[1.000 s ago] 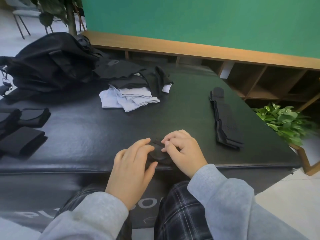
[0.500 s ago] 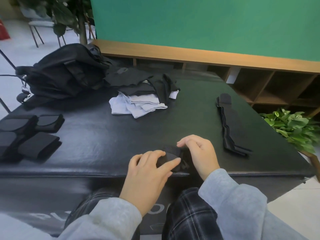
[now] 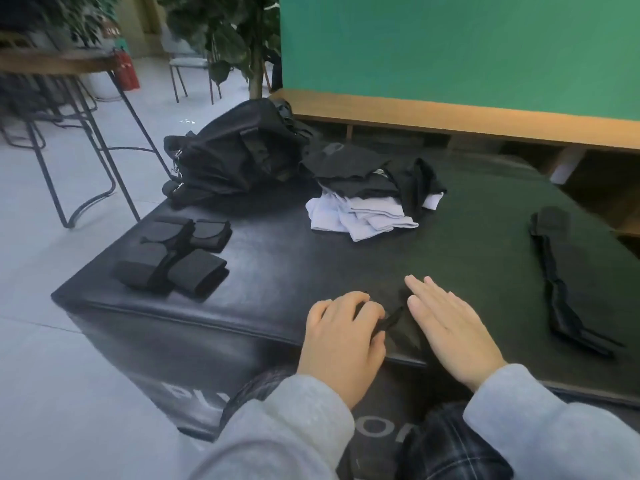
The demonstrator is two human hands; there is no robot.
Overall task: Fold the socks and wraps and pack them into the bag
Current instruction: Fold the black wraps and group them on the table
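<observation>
A small black sock [image 3: 394, 323] lies at the near edge of the black padded box [image 3: 277, 271], between the two hands. The left hand [image 3: 343, 341] curls its fingers around its left part, gripping it; the right hand [image 3: 446, 327] rests flat beside it, fingers straight, holding nothing. Rolled black wraps [image 3: 173, 261] sit at the left, a long black strip [image 3: 561, 289] at the right. Farther back lies a pile of white and black socks [image 3: 367, 199], with the black bag [image 3: 239, 150] just left of it. Beyond stand a wooden shelf [image 3: 450, 116], a green wall [image 3: 450, 46], metal-legged stools [image 3: 86, 133] and leafy plants [image 3: 235, 36] on a pale floor.
</observation>
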